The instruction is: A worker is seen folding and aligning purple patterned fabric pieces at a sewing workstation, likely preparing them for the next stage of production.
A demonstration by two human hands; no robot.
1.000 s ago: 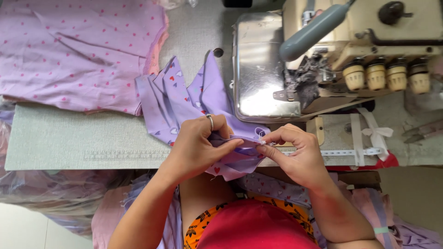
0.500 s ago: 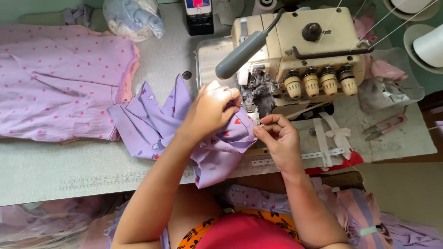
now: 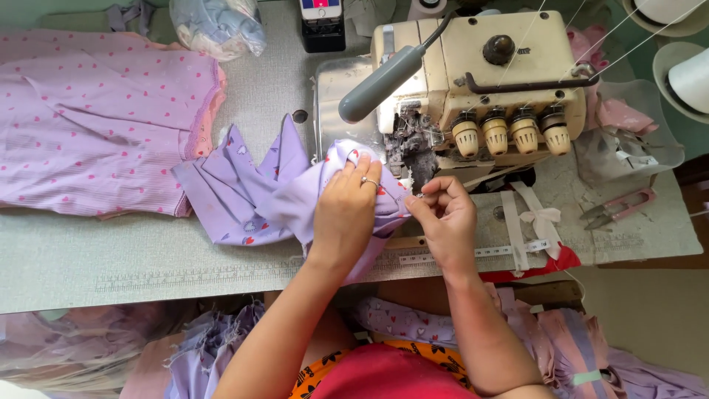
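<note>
A garment sewing workshop, this: a cream overlock sewing machine [image 3: 473, 81] with four tension knobs sits upper centre on a grey bench [image 3: 148, 258], thread cones [image 3: 690, 74] at the upper right, pink thread snips [image 3: 620, 207] at right, a stack of lilac heart-print pieces [image 3: 96, 118] upper left, fabric offcuts [image 3: 214, 340] heaped below
</note>
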